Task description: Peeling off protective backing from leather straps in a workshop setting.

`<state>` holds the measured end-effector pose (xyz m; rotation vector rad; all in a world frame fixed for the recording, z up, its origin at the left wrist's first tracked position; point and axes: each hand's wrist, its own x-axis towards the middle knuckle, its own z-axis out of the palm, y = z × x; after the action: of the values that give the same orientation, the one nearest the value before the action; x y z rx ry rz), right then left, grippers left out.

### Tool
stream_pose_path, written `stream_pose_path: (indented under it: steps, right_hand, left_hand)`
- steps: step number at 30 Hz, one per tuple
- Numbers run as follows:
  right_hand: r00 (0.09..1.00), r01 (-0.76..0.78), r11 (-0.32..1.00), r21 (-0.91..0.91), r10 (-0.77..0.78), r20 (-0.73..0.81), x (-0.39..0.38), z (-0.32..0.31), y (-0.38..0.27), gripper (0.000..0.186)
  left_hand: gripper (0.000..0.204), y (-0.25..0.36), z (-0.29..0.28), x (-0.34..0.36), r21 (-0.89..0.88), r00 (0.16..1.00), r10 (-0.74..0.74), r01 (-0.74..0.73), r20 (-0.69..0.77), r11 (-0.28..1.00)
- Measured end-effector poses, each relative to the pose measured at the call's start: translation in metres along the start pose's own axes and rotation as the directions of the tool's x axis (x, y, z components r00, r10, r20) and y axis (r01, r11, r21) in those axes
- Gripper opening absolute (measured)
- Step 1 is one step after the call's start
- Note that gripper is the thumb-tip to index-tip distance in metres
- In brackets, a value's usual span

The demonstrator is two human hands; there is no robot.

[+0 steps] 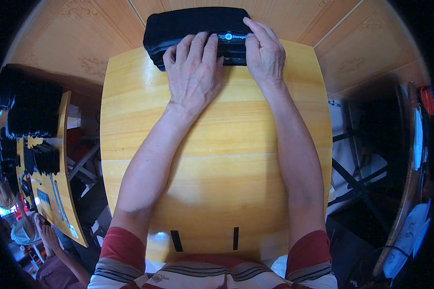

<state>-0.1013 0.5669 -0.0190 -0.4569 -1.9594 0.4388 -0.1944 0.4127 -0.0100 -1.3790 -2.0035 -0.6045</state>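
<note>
A stack of black fabric pieces (195,25) with a blue-and-white label on its front sits at the far edge of the wooden table (216,130). My left hand (194,72) lies at the stack's near side, fingers curled onto it below and beside the label; some fingertips are hidden. My right hand (266,60) grips the stack's right end, index finger at the upper corner and thumb along the front. Two short black strips (175,241) (236,238) lie apart on the table close to my body.
Wood-patterned panels (313,19) stand behind the table. At left, another table (72,216) holds tall piles of black fabric (31,101) and tools; other people's arms (50,241) show beside it. At right are dark metal frames (357,173) and a board edge (405,212).
</note>
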Motion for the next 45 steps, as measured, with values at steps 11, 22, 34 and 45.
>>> stream_pose_path:
  steps: [11, 22, 34, 45]
  right_hand:
    - [0.999, 0.011, 1.0, 0.016, -0.01, -0.033, -0.004, 0.002, 0.001, 0.031]
    - [0.998, 0.069, 0.997, -0.028, -0.069, -0.005, -0.003, 0.002, 0.002, 0.031]
    - [0.996, 0.037, 0.992, -0.122, -0.027, 0.088, -0.005, -0.001, -0.004, 0.038]
    - [0.996, 0.017, 0.994, -0.108, -0.007, 0.093, -0.009, 0.0, 0.0, 0.038]
  left_hand:
    - [0.042, -0.015, -0.004, 0.009, -0.046, 0.965, 0.076, -0.091, -0.251, 0.995]
    - [0.057, -0.06, -0.015, 0.02, 0.04, 0.997, -0.045, 0.042, 0.066, 0.998]
    - [0.057, -0.069, 0.01, 0.008, 0.014, 0.999, -0.038, 0.039, -0.029, 0.999]
    - [0.058, -0.069, 0.016, 0.006, -0.083, 0.996, -0.074, 0.07, -0.039, 0.994]
